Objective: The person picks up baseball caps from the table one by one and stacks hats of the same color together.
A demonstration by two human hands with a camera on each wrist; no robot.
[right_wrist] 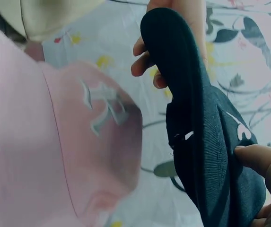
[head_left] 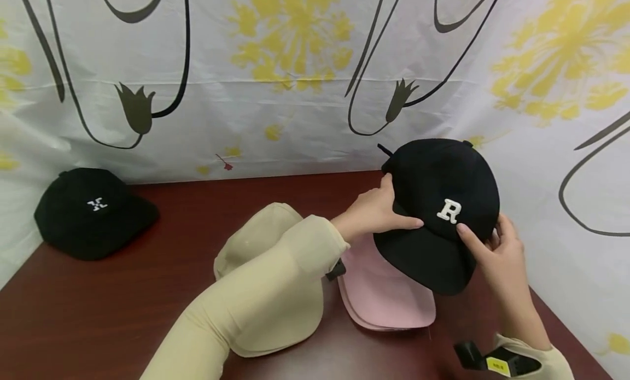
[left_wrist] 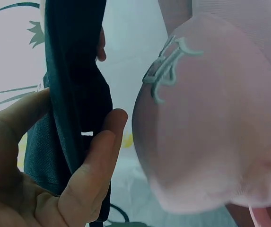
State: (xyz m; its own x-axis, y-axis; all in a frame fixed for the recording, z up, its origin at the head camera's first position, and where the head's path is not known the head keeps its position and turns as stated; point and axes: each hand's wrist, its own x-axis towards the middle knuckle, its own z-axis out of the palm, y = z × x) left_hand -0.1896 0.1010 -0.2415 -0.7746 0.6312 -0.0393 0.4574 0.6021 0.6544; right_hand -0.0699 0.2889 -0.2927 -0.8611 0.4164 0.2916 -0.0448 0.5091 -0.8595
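Observation:
A black baseball cap (head_left: 418, 177) with a raised white letter R is held up between both hands, front facing the viewer and tilted. My left hand (head_left: 376, 208) grips its left side, the thumb on the front near the brim. In the left wrist view, the left fingers (left_wrist: 90, 175) lie on the inner side of the cap (left_wrist: 62, 118). My right hand (head_left: 499, 259) holds the lower right side, its thumb just below the R and other fingers partly hidden behind. Below and behind the brim lies a pink cap (head_left: 389, 298), partly covered; its embroidered lettering shows in both wrist views.
A beige cap (head_left: 266, 235) lies on the dark red-brown table (head_left: 187, 210), partly covered by the left sleeve. Another black cap (head_left: 93, 216) with a small white emblem sits at the far left. A white flower-patterned cloth (head_left: 295, 123) stands behind and at both sides.

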